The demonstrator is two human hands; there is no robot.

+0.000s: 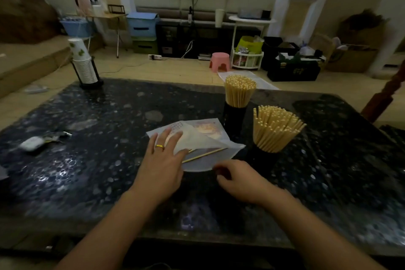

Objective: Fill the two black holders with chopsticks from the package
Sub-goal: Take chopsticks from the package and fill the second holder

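Your flat left hand (163, 155) presses the near-empty translucent package (197, 144) mid-table; a chopstick (205, 155) pokes out. Your right hand (238, 176) is curled, holding nothing visible. Both holders (234, 116) bristle full.

dark speckled table (98, 160), stacked paper cups (84, 66), pink stool (219, 62), blue bins (142, 24)

left hand (163, 158) flat on package (197, 138), holders (266, 155) full

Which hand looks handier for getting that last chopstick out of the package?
Probably the right hand: it sits by the package's near edge, close to the chopstick, while the left hand lies flat on the package.
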